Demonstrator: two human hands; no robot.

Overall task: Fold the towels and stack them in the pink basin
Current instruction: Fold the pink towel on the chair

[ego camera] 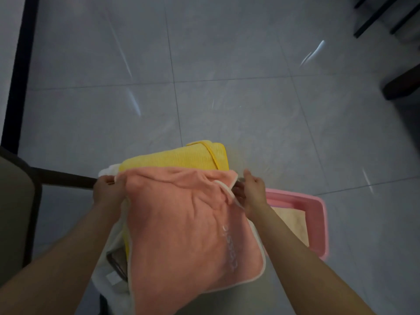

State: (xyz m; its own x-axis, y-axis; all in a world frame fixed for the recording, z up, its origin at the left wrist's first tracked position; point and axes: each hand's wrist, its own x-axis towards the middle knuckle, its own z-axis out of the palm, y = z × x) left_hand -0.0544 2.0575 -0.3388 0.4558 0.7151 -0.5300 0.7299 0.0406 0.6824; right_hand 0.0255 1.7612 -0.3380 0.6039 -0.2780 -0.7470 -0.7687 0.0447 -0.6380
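Pinching corners of plush, white-edged coral towel point(181, 223).

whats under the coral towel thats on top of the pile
Under the coral towel a yellow towel shows past its far edge, with white cloth showing along the left. Whatever supports the pile is covered.

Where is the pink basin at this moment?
In the head view the pink basin sits on the tiled floor at lower right, just beyond the right hand and the salmon towel it holds; a beige towel lies inside.
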